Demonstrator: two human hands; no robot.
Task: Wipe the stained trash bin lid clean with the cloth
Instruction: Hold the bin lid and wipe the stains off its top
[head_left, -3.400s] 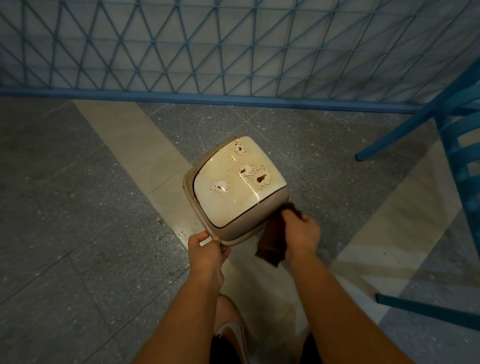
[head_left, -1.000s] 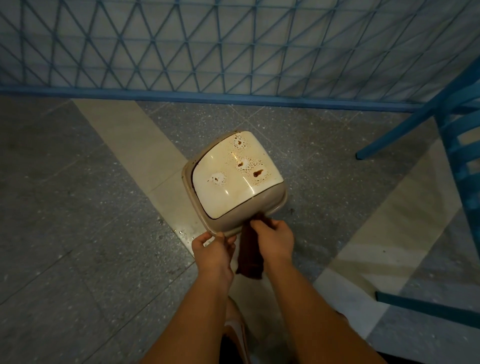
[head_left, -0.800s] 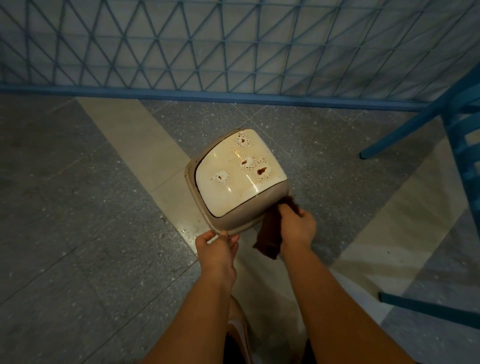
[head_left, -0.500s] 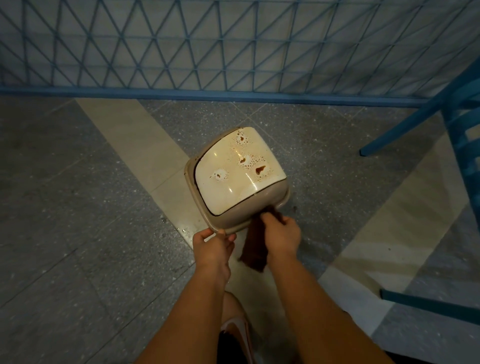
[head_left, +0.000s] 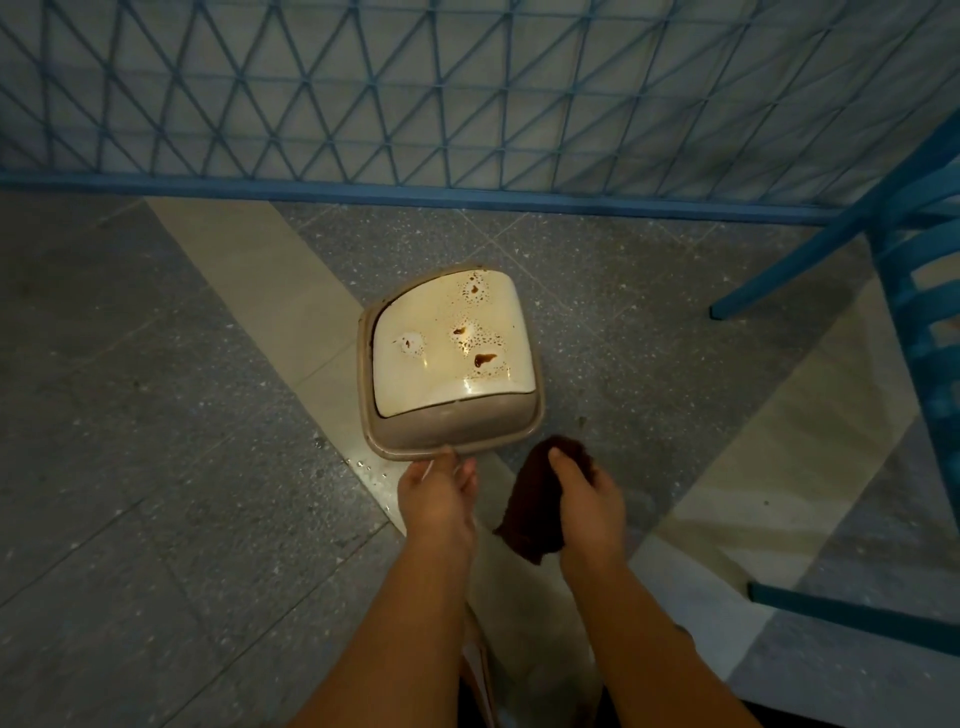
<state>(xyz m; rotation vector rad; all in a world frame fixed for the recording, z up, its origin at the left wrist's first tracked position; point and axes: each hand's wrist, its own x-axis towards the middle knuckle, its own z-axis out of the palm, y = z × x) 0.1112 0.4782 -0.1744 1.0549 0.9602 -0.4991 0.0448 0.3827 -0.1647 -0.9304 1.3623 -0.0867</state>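
A beige trash bin (head_left: 457, 434) stands on the floor in the middle of the view. Its cream swing lid (head_left: 447, 379) carries several brown stains ringed by small droplets. My left hand (head_left: 436, 493) pinches the bin's near rim at its front left corner. My right hand (head_left: 589, 499) holds a dark brown cloth (head_left: 535, 512) bunched in its fingers, just off the bin's near right corner and not touching it. The cloth hangs down below the hand.
A blue lattice fence (head_left: 467, 93) with a blue base rail runs across the back. A blue chair (head_left: 914, 291) stands at the right, one of its rails (head_left: 852, 613) low at the near right. Small wet drops (head_left: 363, 465) lie on the floor by the bin.
My right hand and the cloth have pulled back from the bin's front rim toward me and to the right. The left hand keeps its hold on the rim. The stains look unchanged.
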